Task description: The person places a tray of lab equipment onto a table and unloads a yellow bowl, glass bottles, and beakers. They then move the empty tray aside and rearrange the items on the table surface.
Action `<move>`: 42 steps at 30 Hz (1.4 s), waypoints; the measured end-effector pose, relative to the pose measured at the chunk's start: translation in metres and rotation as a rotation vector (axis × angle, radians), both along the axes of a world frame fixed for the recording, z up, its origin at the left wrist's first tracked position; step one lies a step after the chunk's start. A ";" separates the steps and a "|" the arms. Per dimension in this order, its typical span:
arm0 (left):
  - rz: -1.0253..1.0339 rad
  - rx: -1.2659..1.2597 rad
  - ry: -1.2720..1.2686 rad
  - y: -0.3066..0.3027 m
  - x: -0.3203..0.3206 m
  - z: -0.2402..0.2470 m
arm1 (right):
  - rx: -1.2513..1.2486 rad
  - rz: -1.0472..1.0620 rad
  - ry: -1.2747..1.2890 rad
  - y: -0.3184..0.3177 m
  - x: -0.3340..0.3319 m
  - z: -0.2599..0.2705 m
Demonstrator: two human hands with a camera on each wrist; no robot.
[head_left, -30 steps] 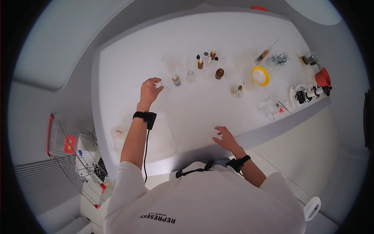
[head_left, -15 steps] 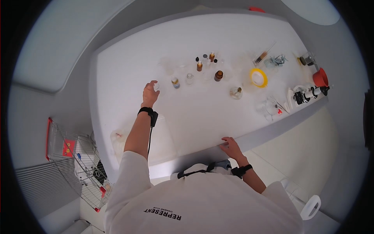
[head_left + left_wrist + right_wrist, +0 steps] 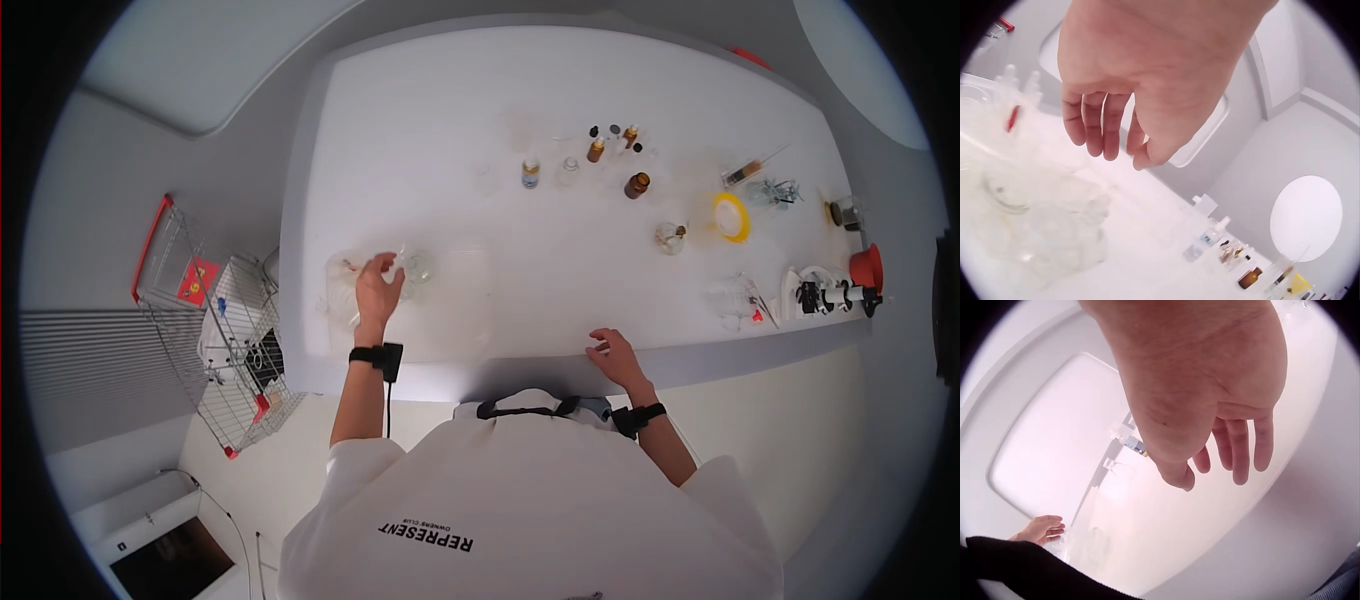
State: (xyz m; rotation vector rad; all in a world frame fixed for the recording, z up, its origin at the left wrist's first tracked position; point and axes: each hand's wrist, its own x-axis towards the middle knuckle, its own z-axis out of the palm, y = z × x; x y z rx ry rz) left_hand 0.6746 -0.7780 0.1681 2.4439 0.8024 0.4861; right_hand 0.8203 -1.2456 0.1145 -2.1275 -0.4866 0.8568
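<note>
Over the table's left part, my left hand (image 3: pixel 378 290) pinches a small pale item (image 3: pixel 399 263) between thumb and fingertips; the fingers largely hide it in the left wrist view, where a pale sliver (image 3: pixel 1146 139) shows. A round clear glass piece (image 3: pixel 420 268) lies just right of this hand. Crumpled clear plastic (image 3: pixel 1054 219) with a red mark is below and left of it. Near the table's front edge, my right hand (image 3: pixel 620 362) hangs with relaxed fingers, holding nothing.
Farther back stand a labelled bottle (image 3: pixel 530 174), a clear bottle (image 3: pixel 569 170) and brown bottles (image 3: pixel 637 185). A yellow-rimmed dish (image 3: pixel 732 218), glassware (image 3: pixel 670 238) and a microscope (image 3: pixel 825 296) are at the right. A wire cart (image 3: pixel 225 340) stands left of the table.
My left hand has moved from beside the labelled bottle toward me, to the front left near the crumpled plastic. My right hand has stayed near the front edge. The head view has turned.
</note>
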 end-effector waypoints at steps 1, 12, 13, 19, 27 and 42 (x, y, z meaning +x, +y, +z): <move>0.009 0.002 0.001 -0.008 -0.014 0.000 | -0.007 0.015 0.003 0.001 -0.002 -0.001; 0.161 0.033 0.247 -0.045 -0.019 -0.023 | 0.063 0.121 -0.064 0.022 -0.002 0.011; 0.158 0.027 0.268 -0.043 -0.018 -0.021 | 0.071 0.104 -0.063 0.022 -0.002 0.010; -0.020 0.052 0.095 -0.053 -0.022 0.013 | 0.065 -0.007 -0.015 0.005 -0.013 0.005; -0.386 -0.343 -0.169 -0.135 0.053 0.134 | 0.114 0.004 0.015 0.024 -0.012 0.018; -0.428 -0.128 -0.021 -0.081 0.177 0.070 | -0.004 -0.084 -0.015 -0.025 -0.007 -0.006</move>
